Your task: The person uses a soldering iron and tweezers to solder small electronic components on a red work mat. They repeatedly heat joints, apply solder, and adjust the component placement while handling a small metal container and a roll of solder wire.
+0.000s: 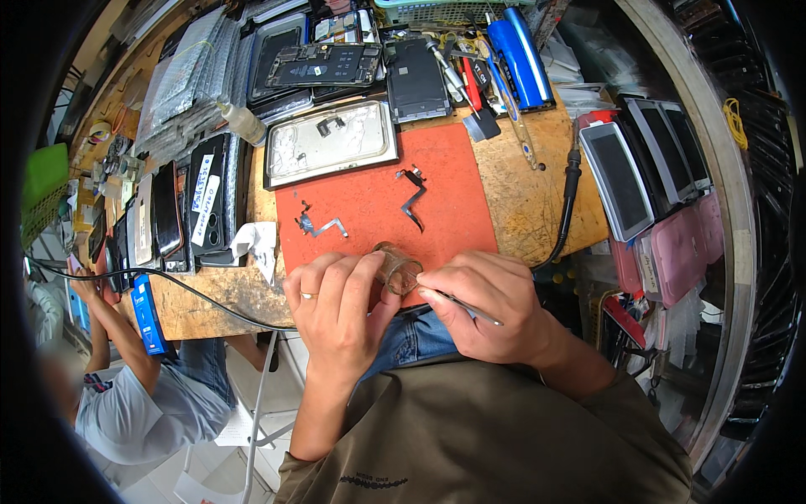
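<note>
My left hand, with a ring on one finger, is wrapped round a small brownish see-through jar. The jar lies tilted, its round mouth facing right. A slim metal tool is pinched between thumb and fingers of my right hand, close to the jar's mouth. Whether its tip is inside the jar I cannot make out. Both hands are over the near edge of an orange-red mat. Beyond them on the mat lie two thin flex cables, one dark and one greyish.
A white-lined tray with small dark parts stands behind the mat. Opened phones, hand tools and a blue cylinder crowd the back. A soldering iron hangs at right. Another person sits at left.
</note>
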Demonstrator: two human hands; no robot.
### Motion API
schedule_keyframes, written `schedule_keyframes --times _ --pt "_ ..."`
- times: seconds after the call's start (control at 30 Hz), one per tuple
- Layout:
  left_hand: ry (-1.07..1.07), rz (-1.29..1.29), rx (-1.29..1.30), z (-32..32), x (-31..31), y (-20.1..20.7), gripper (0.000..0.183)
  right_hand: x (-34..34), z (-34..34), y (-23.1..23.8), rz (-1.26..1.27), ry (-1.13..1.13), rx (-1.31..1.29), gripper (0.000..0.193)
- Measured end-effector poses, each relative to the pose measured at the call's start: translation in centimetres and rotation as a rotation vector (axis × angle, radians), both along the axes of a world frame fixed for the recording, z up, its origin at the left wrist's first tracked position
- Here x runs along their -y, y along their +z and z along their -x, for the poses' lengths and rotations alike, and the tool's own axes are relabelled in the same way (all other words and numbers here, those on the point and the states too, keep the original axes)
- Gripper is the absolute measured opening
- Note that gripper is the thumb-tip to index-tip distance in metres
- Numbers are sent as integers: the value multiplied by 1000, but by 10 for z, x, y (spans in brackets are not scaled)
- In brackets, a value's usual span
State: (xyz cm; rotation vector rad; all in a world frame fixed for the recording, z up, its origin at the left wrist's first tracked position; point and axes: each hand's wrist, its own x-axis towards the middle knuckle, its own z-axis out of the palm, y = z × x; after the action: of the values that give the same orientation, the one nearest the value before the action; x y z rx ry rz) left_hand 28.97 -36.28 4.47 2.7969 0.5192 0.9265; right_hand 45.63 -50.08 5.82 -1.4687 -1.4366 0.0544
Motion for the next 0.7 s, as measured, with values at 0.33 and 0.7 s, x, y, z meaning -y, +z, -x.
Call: schedule_keyframes --times 0.33,0.7 --pt "-3 15 31 0 -2 0 48 0 2 -1 -41 -8 -47 27" --pt "-33 14 39 -1 -2 1 50 -2 1 -4 -14 -5 -48 26"
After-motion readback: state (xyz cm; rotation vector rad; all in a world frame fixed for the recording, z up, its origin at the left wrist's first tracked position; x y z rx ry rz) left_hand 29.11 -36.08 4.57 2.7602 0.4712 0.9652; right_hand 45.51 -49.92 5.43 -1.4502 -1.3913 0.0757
